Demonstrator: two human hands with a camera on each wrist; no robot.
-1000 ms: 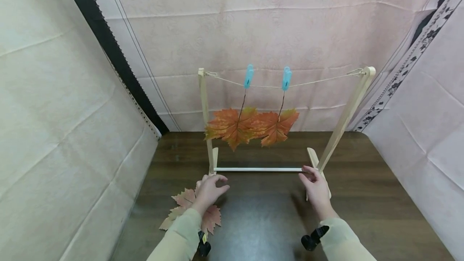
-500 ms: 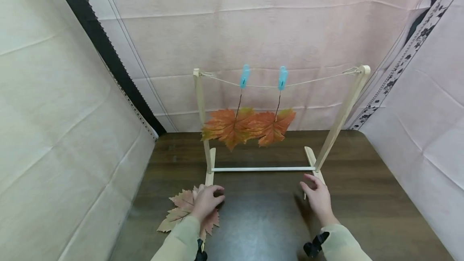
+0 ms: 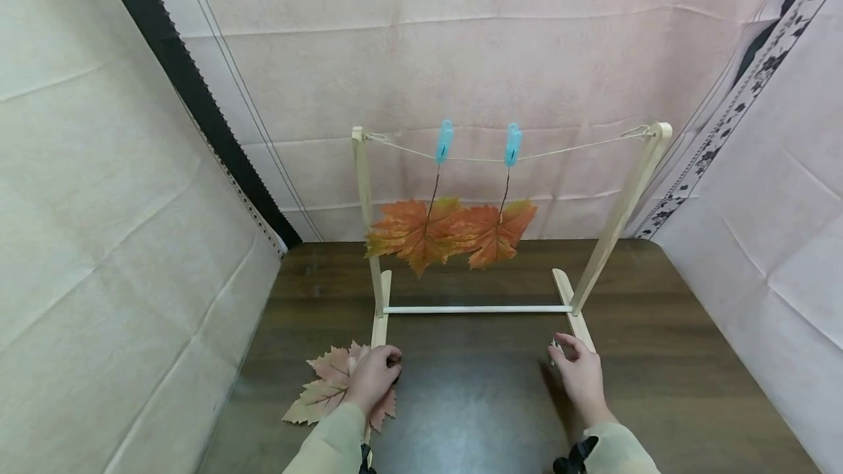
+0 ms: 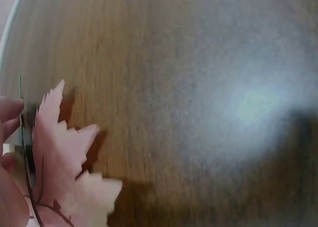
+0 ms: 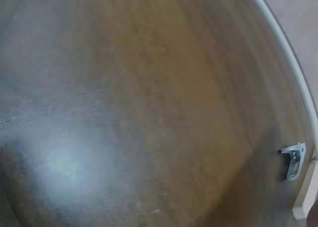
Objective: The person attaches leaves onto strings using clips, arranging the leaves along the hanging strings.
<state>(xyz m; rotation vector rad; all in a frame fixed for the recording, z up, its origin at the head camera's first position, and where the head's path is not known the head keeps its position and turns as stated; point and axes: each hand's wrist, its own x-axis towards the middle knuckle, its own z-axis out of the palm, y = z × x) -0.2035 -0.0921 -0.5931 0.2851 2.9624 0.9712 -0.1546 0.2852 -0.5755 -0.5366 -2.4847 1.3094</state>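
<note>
A pinkish maple leaf [image 3: 323, 386] lies at the left on the table, partly under my left hand [image 3: 373, 379]. In the left wrist view its thin stem [image 4: 25, 152] runs up past my fingertips [image 4: 12, 108], and thumb and index finger pinch it. My right hand [image 3: 581, 379] hovers beside the stand's right foot, thumb and index finger curved and apart. A small grey clothespin [image 5: 294, 161] is on the table near that foot; in the head view the right thumb partly hides it. Only a sliver of the right hand shows in the right wrist view.
A wooden stand has a left post [image 3: 365, 196], a right post [image 3: 619, 218] and a white crossbar [image 3: 477, 309]. From its string [image 3: 560, 153], two blue clothespins [image 3: 444, 141] hold two orange maple leaves [image 3: 415, 232]. White cloth [image 3: 461, 72] surrounds the brown table [image 3: 474, 386].
My right hand has come down off the crossbar's right end toward the grey clothespin. The left hand has lowered slightly, and its thumb and index finger have closed together.
</note>
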